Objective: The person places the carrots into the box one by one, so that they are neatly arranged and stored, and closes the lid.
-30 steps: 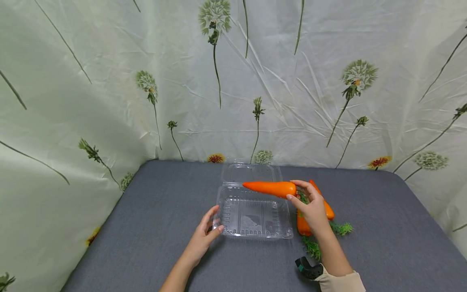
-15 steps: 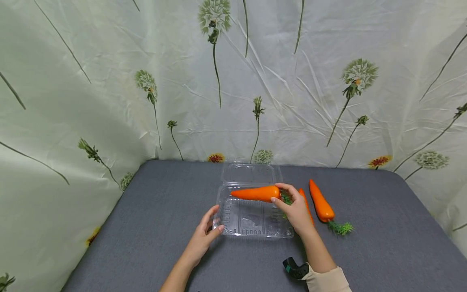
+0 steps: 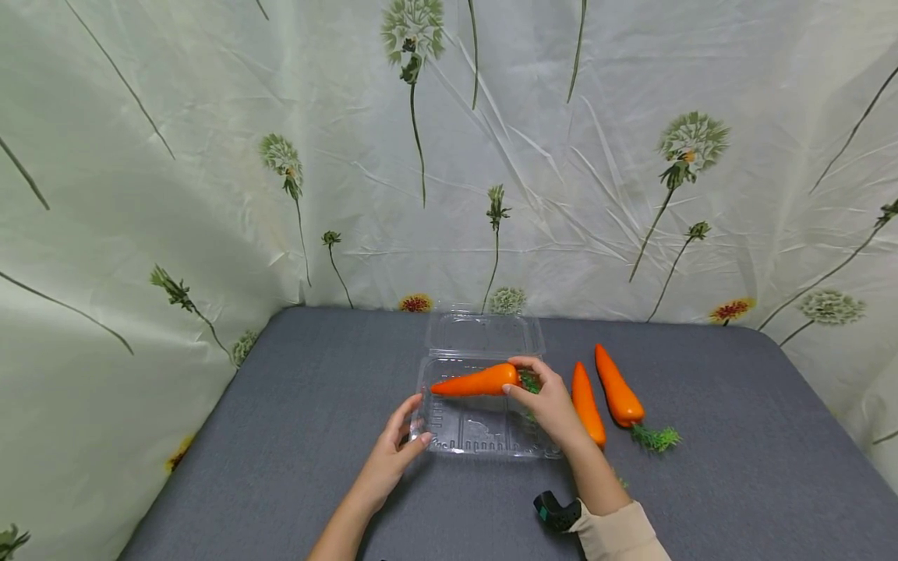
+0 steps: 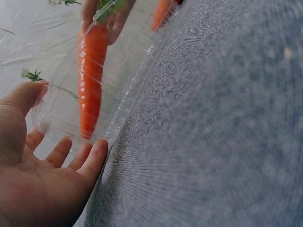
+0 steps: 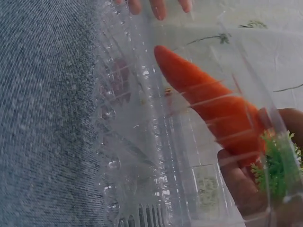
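Left hand [image 4: 40, 175]: lower left, palm towards the lens, thumb at the rim of the clear plastic, fingers bent at its near end.
Clear container [image 4: 124, 78]: shiny, ribbed wall, slanting across the upper left.
Carrot [image 4: 91, 80]: orange, seen through that wall, tip down near the left fingers; whether the tip touches plastic is hard to tell.
Right hand [image 4: 118, 22]: fingers about the carrot's thick end, cut off above.
Green leaves [image 4: 111, 6]: beside those fingers.
Second carrot [image 4: 163, 13]: short piece, top edge.
Grey cloth [image 4: 213, 118]: fills the right.
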Tool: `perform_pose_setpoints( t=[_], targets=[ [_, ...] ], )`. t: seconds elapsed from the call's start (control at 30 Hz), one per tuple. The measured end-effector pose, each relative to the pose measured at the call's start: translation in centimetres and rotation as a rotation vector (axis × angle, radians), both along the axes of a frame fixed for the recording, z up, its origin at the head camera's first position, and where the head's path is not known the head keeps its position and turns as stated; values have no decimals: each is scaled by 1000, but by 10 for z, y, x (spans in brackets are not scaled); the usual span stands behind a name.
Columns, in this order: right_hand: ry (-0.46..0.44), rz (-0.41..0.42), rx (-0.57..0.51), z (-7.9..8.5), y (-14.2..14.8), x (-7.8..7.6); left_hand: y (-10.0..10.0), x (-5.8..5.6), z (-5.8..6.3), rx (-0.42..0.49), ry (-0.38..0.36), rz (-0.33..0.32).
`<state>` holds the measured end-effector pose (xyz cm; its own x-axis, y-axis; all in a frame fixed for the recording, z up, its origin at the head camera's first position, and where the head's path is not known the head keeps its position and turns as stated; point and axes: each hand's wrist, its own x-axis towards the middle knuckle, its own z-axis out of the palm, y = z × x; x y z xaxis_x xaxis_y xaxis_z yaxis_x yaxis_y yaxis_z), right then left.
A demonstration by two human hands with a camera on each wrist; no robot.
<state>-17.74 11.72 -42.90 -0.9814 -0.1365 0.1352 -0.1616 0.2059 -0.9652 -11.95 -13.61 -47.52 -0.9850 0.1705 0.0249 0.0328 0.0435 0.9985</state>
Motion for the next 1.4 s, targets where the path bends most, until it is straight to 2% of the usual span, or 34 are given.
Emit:
perform_pose_setpoints(
  t=[0.13, 0.3, 0.4, 0.53, 0.67, 0.97, 1.13, 1.23, 1.4],
  targets=[
    [-43, 0, 22, 3, -3, 0, 2, 3, 9, 18, -5, -8],
    [-80, -2, 52, 19, -8, 6, 4, 6, 21, 27, 1, -15],
    [-85, 2, 62, 21, -8, 6, 3, 4, 16, 26, -5, -11],
    [-84, -1, 76, 8, -5, 0, 1, -1, 2, 26, -2, -5],
    [-75, -20, 122, -3, -4, -6, 0, -3, -4, 24, -5, -1],
    [-49, -88, 262, -7, -6, -9, 1, -3, -2, 31, 7, -13],
    [-26, -92, 349, -8, -6, -10, 1, -2, -3, 45, 13, -25],
    [-15, -87, 404, -9, -7, -11, 2, 1, 8, 40, 14, -30],
    [-32, -82, 480, -10, -9, -13, 2, 2, 11, 34, -3, -30]
  ],
)
